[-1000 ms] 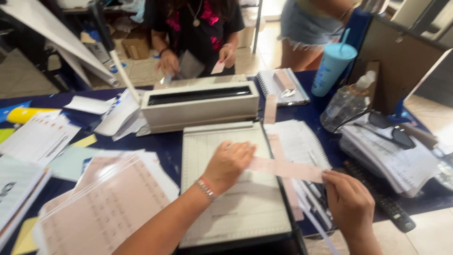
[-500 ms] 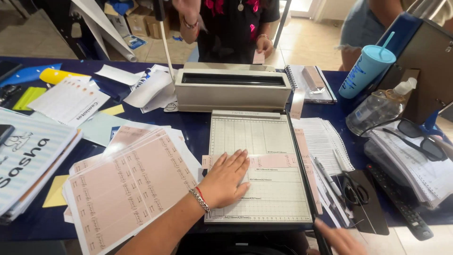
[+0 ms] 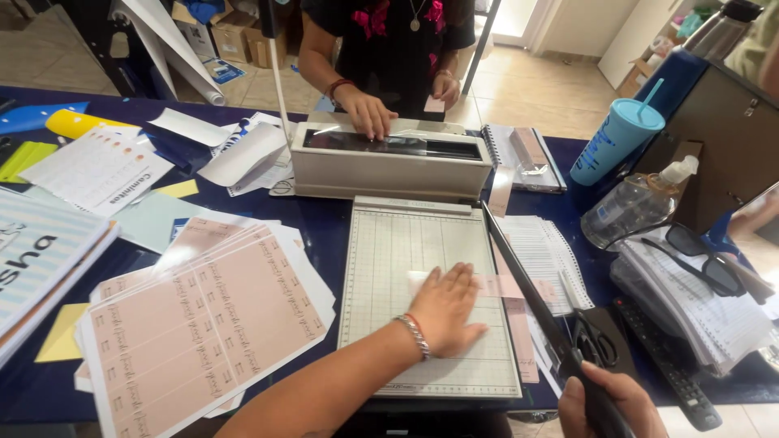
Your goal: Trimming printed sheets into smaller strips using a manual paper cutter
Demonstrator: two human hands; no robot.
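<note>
1. My left hand (image 3: 445,308) lies flat and open on a pink paper strip (image 3: 507,285). It presses the strip down on the paper cutter (image 3: 406,243). It grips nothing.
2. My right hand (image 3: 604,401) is closed around the handle of the cutter's black blade arm (image 3: 527,292). The arm is lifted up at a slant.
3. The strip lies across the grid board and pokes out past the cutting edge, under the blade arm.
4. To cut well, I think I should keep the strip straight with the grid lines and hold it still.
5. My left fingers are near the edge, so I should keep them away from the blade.
6. The dark blue counter (image 3: 324,219) is very full. A pile of pink sheets (image 3: 203,324) lies to the left. Scissors (image 3: 588,341), sunglasses (image 3: 698,259) and a spray bottle (image 3: 637,207) lie to the right.
7. Behind the cutter stands a grey machine (image 3: 389,158). Another person's hand (image 3: 369,109) rests on it.
8. The floor (image 3: 535,89) is tan tile.
</note>
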